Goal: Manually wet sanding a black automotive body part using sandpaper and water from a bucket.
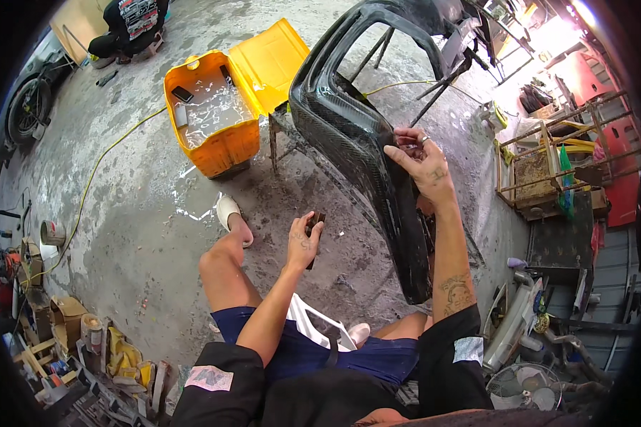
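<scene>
While a yellow bin (228,155) stands open on the grey floor (142,235), with its lid (272,60) folded out to the right, the left hand (303,243) is positioned farther right and nearer the body. Its thumb and fingers are closed around a small block (321,216). The block is dark brown, narrow and straight-sided; it is held over the floor, apart from the panel.

To the right of the block, the large black panel (349,132) extends from the upper part of the view down toward the person's knees. Thin metal legs (273,146) show beneath it. The panel is shaped as a curved frame around one wide opening, with rounded corners and raised ridges. A fine woven pattern covers its broad bend; bright reflections mark the ridges. Below the bend, a long limb narrows to a smooth, darker, blunt end.

At the panel's right edge, the right hand (429,167) is placed with its fingers bent and its thumb set apart from them. A ring (425,139) encircles one finger. Whether these fingers clamp on the edge cannot be determined.
</scene>
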`<state>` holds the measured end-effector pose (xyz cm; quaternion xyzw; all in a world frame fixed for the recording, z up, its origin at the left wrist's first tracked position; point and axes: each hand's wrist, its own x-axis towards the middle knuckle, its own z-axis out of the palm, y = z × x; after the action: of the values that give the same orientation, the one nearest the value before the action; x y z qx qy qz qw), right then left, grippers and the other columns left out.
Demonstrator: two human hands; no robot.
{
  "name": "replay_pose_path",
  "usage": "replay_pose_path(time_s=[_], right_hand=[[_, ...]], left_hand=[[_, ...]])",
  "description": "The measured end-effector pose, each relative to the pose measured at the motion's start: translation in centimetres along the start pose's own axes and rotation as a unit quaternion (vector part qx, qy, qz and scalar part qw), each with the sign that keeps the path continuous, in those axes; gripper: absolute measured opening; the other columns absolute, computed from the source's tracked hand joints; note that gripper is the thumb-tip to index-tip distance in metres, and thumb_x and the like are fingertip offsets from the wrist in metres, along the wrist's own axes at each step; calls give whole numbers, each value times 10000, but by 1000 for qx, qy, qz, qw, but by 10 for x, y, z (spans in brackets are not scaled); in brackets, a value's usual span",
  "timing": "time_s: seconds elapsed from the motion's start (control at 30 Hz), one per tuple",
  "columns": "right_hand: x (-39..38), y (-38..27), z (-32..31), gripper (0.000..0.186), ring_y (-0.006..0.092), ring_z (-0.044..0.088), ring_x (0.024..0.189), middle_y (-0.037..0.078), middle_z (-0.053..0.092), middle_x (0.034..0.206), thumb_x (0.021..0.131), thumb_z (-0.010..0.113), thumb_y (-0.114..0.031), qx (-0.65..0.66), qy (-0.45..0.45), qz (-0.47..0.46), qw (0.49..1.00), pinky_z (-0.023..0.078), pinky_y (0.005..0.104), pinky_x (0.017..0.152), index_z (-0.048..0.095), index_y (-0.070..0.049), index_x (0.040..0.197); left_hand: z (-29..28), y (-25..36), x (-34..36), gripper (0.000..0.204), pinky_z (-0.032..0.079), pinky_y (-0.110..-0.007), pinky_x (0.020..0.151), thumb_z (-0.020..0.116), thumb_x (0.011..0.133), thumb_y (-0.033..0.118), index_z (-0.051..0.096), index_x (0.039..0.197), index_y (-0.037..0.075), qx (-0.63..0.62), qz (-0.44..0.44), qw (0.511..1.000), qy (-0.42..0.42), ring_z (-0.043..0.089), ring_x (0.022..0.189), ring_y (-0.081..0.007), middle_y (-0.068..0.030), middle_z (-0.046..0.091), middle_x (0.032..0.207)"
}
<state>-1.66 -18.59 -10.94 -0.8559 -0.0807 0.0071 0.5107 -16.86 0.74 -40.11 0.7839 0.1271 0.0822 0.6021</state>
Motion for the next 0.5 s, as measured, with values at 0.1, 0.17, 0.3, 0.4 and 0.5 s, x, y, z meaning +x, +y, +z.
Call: replay_pose_path(time_s=[0.1,0.17,0.3,0.4,0.5], right_hand=[[1,1,-6,532,119,665,980,42,727,1100,872,949,-279,4,-14,3,1000,560,288,929,734,-35,1294],[2,-1,-8,538,117,666,977,41,729,1101,860,957,-274,-7,-11,-1,1000,562,289,928,736,-39,1292],[3,-8,-6,551,113,668,964,40,738,1104,833,974,-269,-24,-11,-4,1000,567,293,923,741,-46,1280],[2,-14,-7,548,114,668,962,40,738,1106,820,982,-271,-24,-15,22,999,568,295,923,744,-49,1261],[2,-14,-7,533,117,667,955,32,732,1097,818,983,-271,-31,-6,23,999,569,299,915,743,-50,1240]], left_hand=[[2,-1,0,443,551,-384,875,772,1007,238,698,1382,16,-4,12,1000,5,698,1004,-285,-165,697,1120],[2,0,0,443,552,-387,890,773,1003,242,700,1378,16,1,12,1000,2,704,1028,-294,-173,704,1121],[0,4,0,444,550,-390,889,774,1001,242,701,1377,17,10,12,1000,-1,704,1025,-297,-175,704,1118],[-2,9,0,451,547,-393,888,775,999,245,697,1381,16,6,-3,1000,-7,700,1012,-299,-176,701,1122],[-2,11,0,459,544,-395,888,776,998,249,694,1386,18,7,-9,1000,-11,694,995,-300,-175,700,1128]])
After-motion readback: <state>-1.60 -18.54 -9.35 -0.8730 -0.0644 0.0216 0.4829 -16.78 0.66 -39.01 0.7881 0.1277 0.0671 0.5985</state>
